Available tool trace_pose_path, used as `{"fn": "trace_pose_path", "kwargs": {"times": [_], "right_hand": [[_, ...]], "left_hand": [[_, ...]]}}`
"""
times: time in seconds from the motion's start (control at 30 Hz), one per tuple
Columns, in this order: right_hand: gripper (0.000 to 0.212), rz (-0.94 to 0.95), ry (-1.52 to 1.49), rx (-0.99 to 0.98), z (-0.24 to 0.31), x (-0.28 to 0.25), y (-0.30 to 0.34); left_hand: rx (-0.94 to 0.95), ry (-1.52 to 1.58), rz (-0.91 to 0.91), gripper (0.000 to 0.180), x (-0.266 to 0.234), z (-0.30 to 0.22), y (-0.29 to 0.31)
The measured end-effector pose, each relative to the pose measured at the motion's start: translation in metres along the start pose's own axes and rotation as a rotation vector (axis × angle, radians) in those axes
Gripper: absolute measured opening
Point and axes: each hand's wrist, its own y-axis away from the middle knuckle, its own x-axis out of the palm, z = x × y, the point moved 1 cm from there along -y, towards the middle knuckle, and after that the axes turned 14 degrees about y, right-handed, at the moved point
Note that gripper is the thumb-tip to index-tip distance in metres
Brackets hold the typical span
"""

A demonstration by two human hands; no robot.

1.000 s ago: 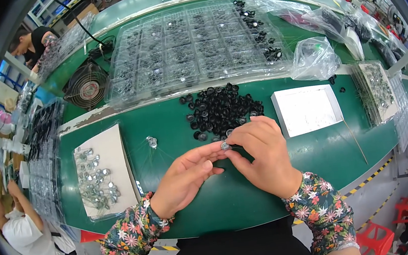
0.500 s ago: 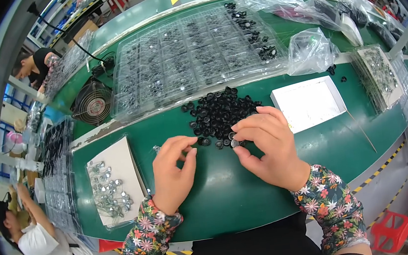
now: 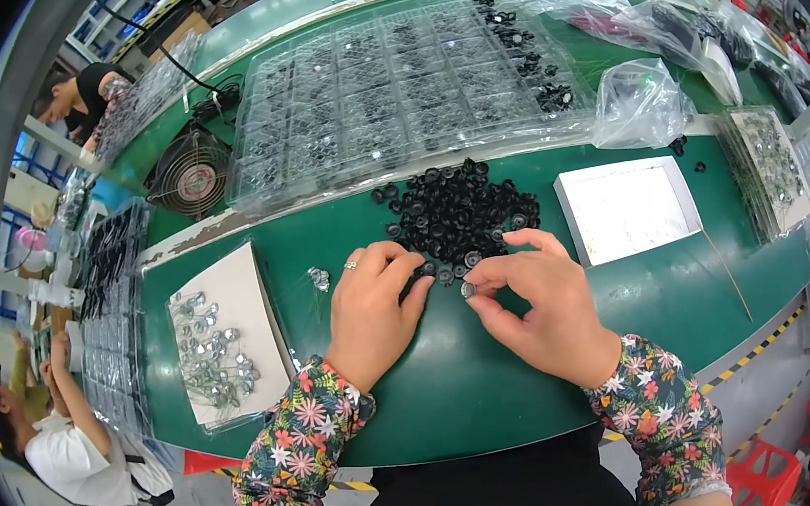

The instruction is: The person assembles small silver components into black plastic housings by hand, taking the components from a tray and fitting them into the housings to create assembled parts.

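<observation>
A heap of small black round caps [image 3: 460,209] lies on the green table, just beyond my hands. At its near left edge my left hand [image 3: 371,307] is closed, thumb and fingertips pinching a black round cap [image 3: 424,270]. My right hand [image 3: 549,308] holds a small silvery round piece [image 3: 469,290] between thumb and index finger, with its other fingers curled above. A few caps [image 3: 446,275] lie between the two hands. Beside my left hand, some loose silvery pieces [image 3: 319,279] rest on the table.
At left lies a pale card [image 3: 258,320] bearing several silvery pieces with thin wires. A white open box [image 3: 592,250] stands at right, a thin stick [image 3: 727,276] beside it. Behind are clear compartment trays [image 3: 363,143], a fan [image 3: 189,181] and a plastic bag [image 3: 643,106]. Two people work at left.
My left hand has moved right to the heap's edge and closed on a black cap. My right hand has drawn slightly back with the silvery piece. The view has shifted a little.
</observation>
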Motion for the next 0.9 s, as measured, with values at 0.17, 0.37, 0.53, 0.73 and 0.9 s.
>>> {"fn": "trace_pose_path", "kwargs": {"times": [0.17, 0.37, 0.53, 0.73, 0.9], "right_hand": [[0.018, 0.092, -0.022, 0.053, -0.002, 0.000, 0.000], [0.019, 0.112, -0.027, 0.052, -0.003, 0.006, 0.001], [0.017, 0.104, -0.037, 0.035, -0.002, 0.008, 0.002], [0.019, 0.186, -0.245, 0.159, 0.006, 0.003, 0.001], [0.020, 0.196, -0.290, 0.177, 0.009, 0.001, 0.003]], "left_hand": [[0.056, 0.046, -0.027, 0.025, 0.003, -0.002, -0.002], [-0.015, 0.039, 0.059, 0.025, 0.004, 0.001, 0.000], [0.046, 0.133, -0.007, 0.024, 0.001, 0.000, 0.000], [-0.137, 0.484, -0.043, 0.031, -0.007, -0.023, 0.007], [-0.286, 0.790, 0.035, 0.038, -0.007, -0.020, 0.015]]}}
